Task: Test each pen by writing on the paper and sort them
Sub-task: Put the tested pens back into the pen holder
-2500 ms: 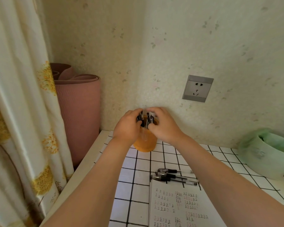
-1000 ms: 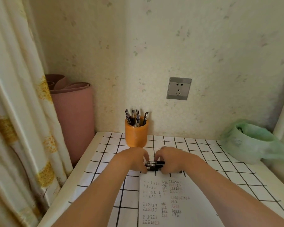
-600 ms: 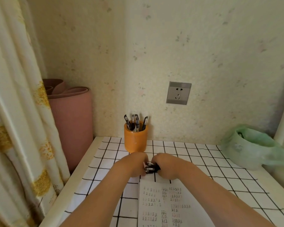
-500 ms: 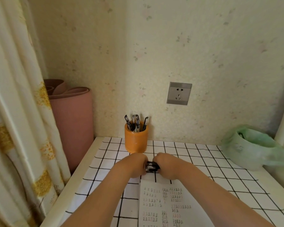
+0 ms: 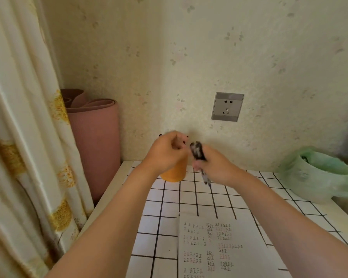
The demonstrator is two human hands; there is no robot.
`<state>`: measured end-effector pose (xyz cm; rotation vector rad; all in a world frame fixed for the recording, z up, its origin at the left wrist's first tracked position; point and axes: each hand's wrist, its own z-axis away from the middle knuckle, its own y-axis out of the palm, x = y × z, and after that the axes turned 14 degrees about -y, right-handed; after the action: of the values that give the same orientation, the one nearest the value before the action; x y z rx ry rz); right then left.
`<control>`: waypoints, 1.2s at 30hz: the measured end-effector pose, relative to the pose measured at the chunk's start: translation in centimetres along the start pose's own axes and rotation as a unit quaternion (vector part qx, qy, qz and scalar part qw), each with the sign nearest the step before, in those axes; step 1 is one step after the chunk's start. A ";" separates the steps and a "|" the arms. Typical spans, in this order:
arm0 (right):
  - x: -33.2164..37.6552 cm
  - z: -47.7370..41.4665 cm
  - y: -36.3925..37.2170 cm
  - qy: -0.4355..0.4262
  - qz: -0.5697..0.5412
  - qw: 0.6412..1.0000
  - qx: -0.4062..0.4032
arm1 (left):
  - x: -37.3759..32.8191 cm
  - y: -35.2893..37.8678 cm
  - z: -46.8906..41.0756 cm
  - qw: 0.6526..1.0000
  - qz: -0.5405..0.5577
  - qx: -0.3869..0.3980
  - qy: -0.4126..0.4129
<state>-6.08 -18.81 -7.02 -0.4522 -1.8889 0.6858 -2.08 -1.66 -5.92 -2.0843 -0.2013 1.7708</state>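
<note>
Where the right fingers point(image 5: 198, 167) curl, I see them clamped round a bundle of dark pens point(image 5: 197, 151), top ends up and tips poking out below the right hand point(image 5: 215, 165) toward the table point(image 5: 165, 199). The bundle is motion-blurred, so I can't count the pens. The left fingers point(image 5: 177, 142) are curled in too, but blur hides whether they pinch anything; I can't tell. The left hand point(image 5: 167, 155) hangs in front of the orange cup point(image 5: 174, 173), covering its top. Dark pen ends point(image 5: 187, 136) peek out behind the knuckles. The hands are just beside each other, raised above the table, with the bundle between them. The cup stands on the white grid-tiled table near the back wall. Nearer me the paper point(image 5: 219, 247) lies flat on the table, filled with rows of small black and red marks, well apart from both hands. Far right, a bulging green plastic bag point(image 5: 317, 173) sits on the table. On the wall is a grey socket point(image 5: 227, 106). Left of the table, a rolled pink mat point(image 5: 94, 137) stands upright beside a curtain point(image 5: 18, 117) with yellow print.
</note>
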 end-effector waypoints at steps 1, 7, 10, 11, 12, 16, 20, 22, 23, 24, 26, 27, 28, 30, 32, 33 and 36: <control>0.2 -0.4 -0.3 -0.006 -0.038 0.998 -0.058 | 0.0 -0.3 -0.3 0.998 0.005 -0.055 0.018; 0.8 -4.6 -0.7 -0.019 -0.255 0.909 -0.328 | 3.0 -1.3 -2.2 0.968 -0.100 -0.228 0.040; 0.9 -7.0 0.1 -0.021 -0.262 0.899 -0.350 | 4.7 -1.2 -2.9 0.976 -0.118 -0.183 0.019; 0.9 -7.7 0.5 -0.021 -0.252 0.903 -0.346 | 5.0 -1.2 -3.0 0.977 -0.122 -0.174 0.018; 0.7 -8.2 1.0 -0.021 -0.238 0.910 -0.339 | 5.3 -1.2 -3.1 0.978 -0.121 -0.168 0.015; -0.4 -9.1 2.8 -0.011 -0.157 0.942 -0.297 | 5.7 -1.5 -3.3 0.984 -0.083 -0.154 0.011; -1.5 -9.0 3.7 0.006 -0.077 0.965 -0.250 | 5.7 -1.5 -3.4 0.985 -0.073 -0.153 0.011; -1.8 -9.2 3.6 0.012 -0.032 0.978 -0.207 | 5.8 -1.4 -3.4 0.986 -0.064 -0.153 0.009; -1.8 -9.3 3.5 0.015 -0.012 0.982 -0.190 | 5.8 -1.4 -3.4 0.986 -0.061 -0.154 0.009; -1.8 -9.4 3.3 0.015 0.003 0.984 -0.176 | 5.7 -1.4 -3.4 0.986 -0.061 -0.155 0.009; -1.6 -9.8 3.0 0.018 0.020 0.988 -0.154 | 5.8 -1.5 -3.4 0.986 -0.065 -0.155 0.014; -1.5 -9.8 2.9 0.022 0.019 0.989 -0.142 | 5.8 -1.6 -3.3 0.986 -0.068 -0.153 0.020; -1.4 -9.9 2.7 0.030 0.015 0.991 -0.132 | 5.9 -1.7 -3.3 0.986 -0.072 -0.147 0.026; -1.3 -10.1 2.4 0.053 0.000 0.991 -0.123 | 5.8 -1.9 -3.3 0.988 -0.091 -0.120 0.030; -1.0 -10.1 2.1 0.066 -0.022 0.990 -0.121 | 5.7 -2.1 -3.5 0.990 -0.118 -0.080 0.020; -0.8 -10.2 2.1 0.059 -0.029 0.991 -0.120 | 5.6 -2.2 -3.6 0.989 -0.130 -0.068 0.016; -0.4 -9.6 2.5 0.000 -0.003 0.989 -0.146 | 5.4 -2.4 -3.9 0.987 -0.143 -0.068 0.020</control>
<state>2.84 -14.66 -5.96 -0.6297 -1.9973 0.4049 3.08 1.70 -9.45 -2.0605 -0.5942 1.5799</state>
